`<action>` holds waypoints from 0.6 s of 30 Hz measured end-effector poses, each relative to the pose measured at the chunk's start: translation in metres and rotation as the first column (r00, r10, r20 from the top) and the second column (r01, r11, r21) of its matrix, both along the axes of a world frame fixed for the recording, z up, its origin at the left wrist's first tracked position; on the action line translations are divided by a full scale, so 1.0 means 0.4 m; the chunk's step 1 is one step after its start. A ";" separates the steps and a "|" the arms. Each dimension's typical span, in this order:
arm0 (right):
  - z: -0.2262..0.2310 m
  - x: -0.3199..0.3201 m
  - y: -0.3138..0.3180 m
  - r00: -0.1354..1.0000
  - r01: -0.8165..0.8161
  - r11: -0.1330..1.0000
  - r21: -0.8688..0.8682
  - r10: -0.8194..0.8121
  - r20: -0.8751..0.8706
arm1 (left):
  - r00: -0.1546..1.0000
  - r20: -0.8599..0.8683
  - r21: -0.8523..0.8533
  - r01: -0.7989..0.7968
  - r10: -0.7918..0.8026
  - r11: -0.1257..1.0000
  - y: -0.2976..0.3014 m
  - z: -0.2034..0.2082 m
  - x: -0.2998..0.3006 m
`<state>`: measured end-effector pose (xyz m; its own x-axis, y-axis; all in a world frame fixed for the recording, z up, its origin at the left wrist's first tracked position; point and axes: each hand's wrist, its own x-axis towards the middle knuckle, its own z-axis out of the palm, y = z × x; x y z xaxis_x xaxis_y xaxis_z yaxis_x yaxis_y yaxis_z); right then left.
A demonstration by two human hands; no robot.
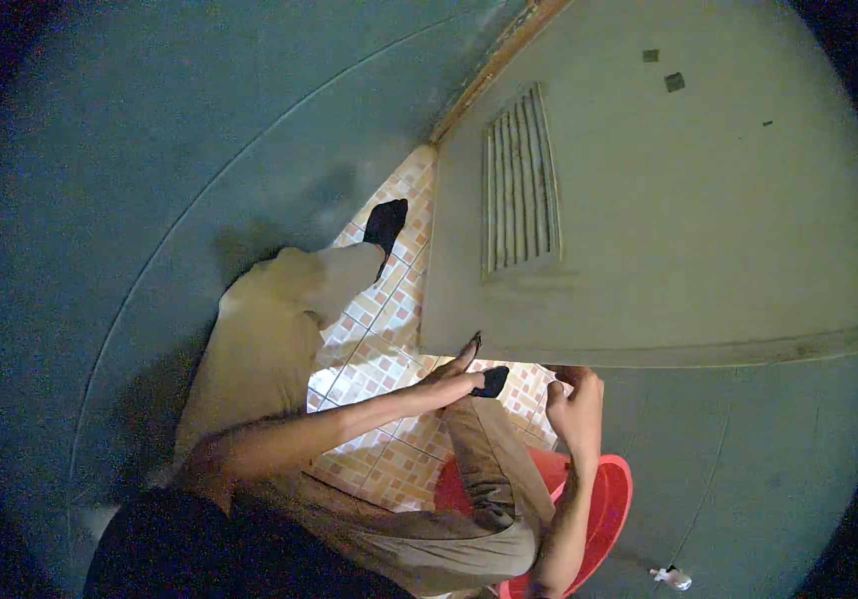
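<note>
Tiled floor (pixel 379 324) meets a louvred door (pixel 669 230). From my position, the black sock (pixel 492 381) lies between the hands: left hand (pixel 454 377) extended just beside it, right hand (pixel 577 414) curled, apart. Right forearm crosses the red tub (pixel 609 499). I cannot tell whether either hand grips anything.

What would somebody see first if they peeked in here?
Probably the bright red thing with a curved rim at lower right, partly hidden by a leg and the right forearm. Next, maybe the patchwork-tiled floor glowing in the middle, with the left hand and right hand above it, and the slatted vent at upper right.
</note>
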<state>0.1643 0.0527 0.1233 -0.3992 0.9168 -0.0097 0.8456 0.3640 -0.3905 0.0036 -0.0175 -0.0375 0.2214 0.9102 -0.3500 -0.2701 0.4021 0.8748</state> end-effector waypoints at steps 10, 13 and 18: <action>-0.033 0.017 -0.004 0.993 -0.115 0.993 0.020 0.115 0.033 | 0.861 -0.239 0.749 -0.131 0.449 0.650 -0.026 0.155 -0.022; -0.014 -0.019 -0.011 0.993 -0.108 0.991 -0.083 0.111 0.031 | 0.800 -0.282 0.670 -0.230 0.529 0.705 -0.036 0.012 0.015; -0.049 -0.005 -0.010 0.993 -0.112 0.994 -0.013 0.112 0.027 | 0.949 -0.146 0.048 -0.275 0.279 0.960 -0.032 -0.122 0.044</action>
<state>0.1624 0.0486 0.1038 -0.4985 0.8663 -0.0321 0.8102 0.4525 -0.3726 0.0210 -0.0305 -0.0863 -0.0937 0.9376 -0.3350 -0.2323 0.3066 0.9230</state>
